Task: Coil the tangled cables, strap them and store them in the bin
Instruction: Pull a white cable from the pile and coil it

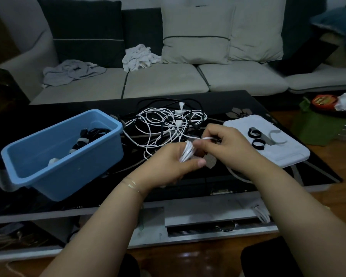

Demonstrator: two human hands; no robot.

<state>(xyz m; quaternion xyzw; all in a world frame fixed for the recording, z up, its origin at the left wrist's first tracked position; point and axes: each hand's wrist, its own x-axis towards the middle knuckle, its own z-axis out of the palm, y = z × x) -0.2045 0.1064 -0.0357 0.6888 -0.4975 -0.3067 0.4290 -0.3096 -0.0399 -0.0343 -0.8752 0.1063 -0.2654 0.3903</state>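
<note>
A heap of tangled white and black cables (168, 120) lies on the black glass table (268, 108) behind my hands. My left hand (168, 164) grips a small coil of white cable (188, 153) wound round its fingers. My right hand (226, 142) pinches the free run of that same white cable (205, 138) just right of the coil. The blue bin (54, 156) stands at the left and holds some strapped cables (84, 140). Black straps (256, 138) lie on a white lid (284, 154) at the right.
A grey sofa (168, 80) with cushions and crumpled cloths runs behind the table. Bags and packets (328, 108) sit on the floor at the far right. A drawer with a metal handle (226, 227) is below the table's front edge.
</note>
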